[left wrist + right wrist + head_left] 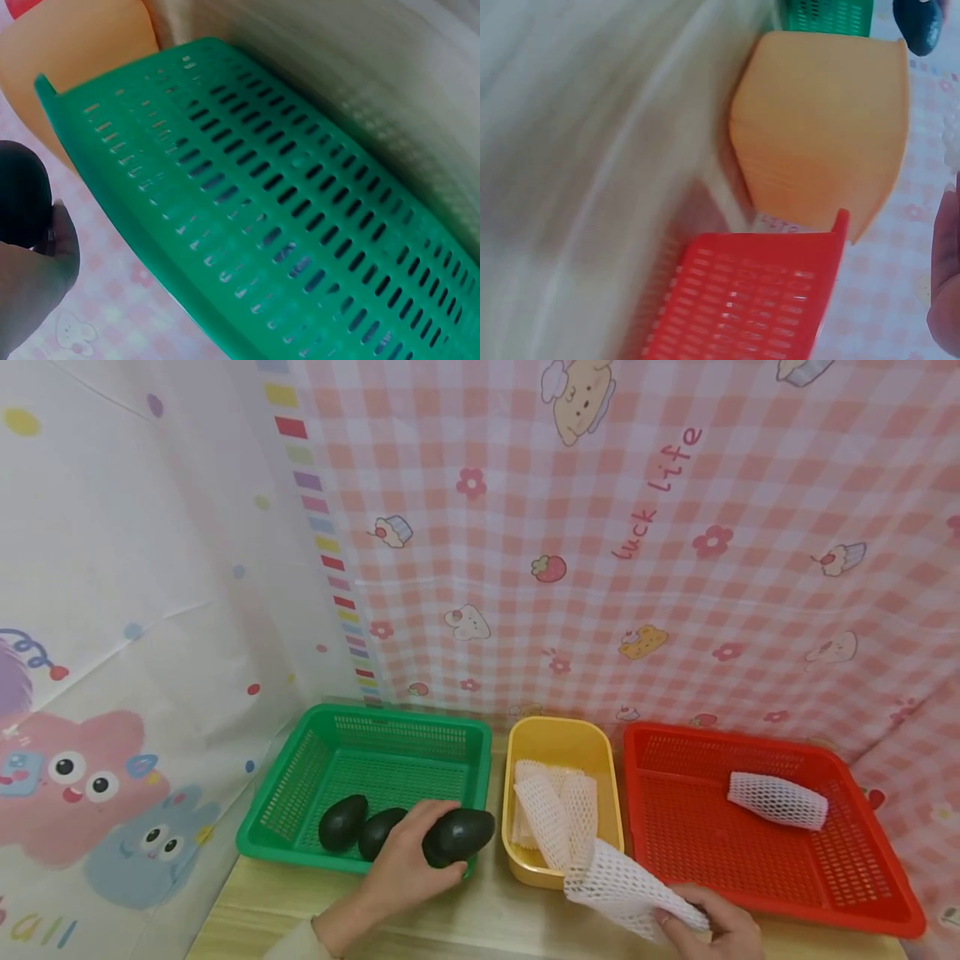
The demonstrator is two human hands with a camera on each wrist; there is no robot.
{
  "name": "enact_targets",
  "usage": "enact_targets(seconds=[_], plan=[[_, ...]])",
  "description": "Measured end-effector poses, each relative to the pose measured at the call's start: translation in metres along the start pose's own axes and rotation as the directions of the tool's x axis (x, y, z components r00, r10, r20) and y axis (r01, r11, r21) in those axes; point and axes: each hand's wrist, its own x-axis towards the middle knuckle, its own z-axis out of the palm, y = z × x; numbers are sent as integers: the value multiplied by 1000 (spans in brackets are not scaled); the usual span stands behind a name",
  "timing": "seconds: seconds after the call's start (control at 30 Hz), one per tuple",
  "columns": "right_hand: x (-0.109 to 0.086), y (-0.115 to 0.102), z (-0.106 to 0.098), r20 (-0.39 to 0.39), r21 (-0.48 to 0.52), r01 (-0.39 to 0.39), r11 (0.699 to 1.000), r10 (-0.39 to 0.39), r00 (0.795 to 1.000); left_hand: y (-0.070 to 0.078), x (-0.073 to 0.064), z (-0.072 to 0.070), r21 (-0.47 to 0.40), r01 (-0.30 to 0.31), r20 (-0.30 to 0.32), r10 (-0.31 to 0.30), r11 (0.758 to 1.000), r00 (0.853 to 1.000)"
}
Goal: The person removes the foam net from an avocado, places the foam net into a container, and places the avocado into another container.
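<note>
An avocado (459,837), dark and smooth, is gripped by my left hand (408,864) above the right front corner of the green basket (405,739). Two more avocados lie in that basket, one (342,823) in full sight and the other (377,832) partly behind my fingers. My right hand (716,927) pinches one end of a white foam net sleeve (626,889); its wider end points left, over the front of the yellow bin (564,731). In the left wrist view the avocado (22,193) shows at the edge, and the right wrist view catches only part of my right hand (946,277).
Several flattened foam net sleeves (545,814) lie in the yellow bin. Right of it stands a red basket (697,827) with one net-wrapped item (778,800) inside; its contents cannot be made out. A checked curtain (525,527) hangs behind, and a wooden table (495,927) is underneath.
</note>
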Motion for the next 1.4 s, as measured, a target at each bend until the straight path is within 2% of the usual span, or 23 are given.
enact_targets(seconds=[0.2, 0.4, 0.57, 0.83, 0.97, 1.1, 1.4], plan=[[16, -7, 6, -58, 94, 37, 995, -31, 998, -11, 11, -7, 36, 58, -10, -58, 998, 998], [29, -11, 13, -94, 98, -15, 995, 24, 995, -19, 23, -14, 54, 135, -8, -135, 989, 991], [36, -9, 21, -126, 148, -7, 989, 25, 992, -25, 31, -20, 62, 185, -4, -185, 981, 983], [47, -10, 33, -175, 134, 17, 991, 6, 985, -42, 45, -22, 97, 258, 25, -261, 961, 965], [51, -13, 40, -171, 176, -32, 984, 63, 983, -52, 54, -20, 143, 280, 41, -288, 949, 957], [54, -13, 46, -163, 199, -52, 979, 85, 983, -59, 61, -17, 195, 283, 64, -300, 939, 952], [62, -9, 59, -119, 140, -89, 986, 106, 987, -74, 69, -10, 233, 299, 109, -330, 926, 938]])
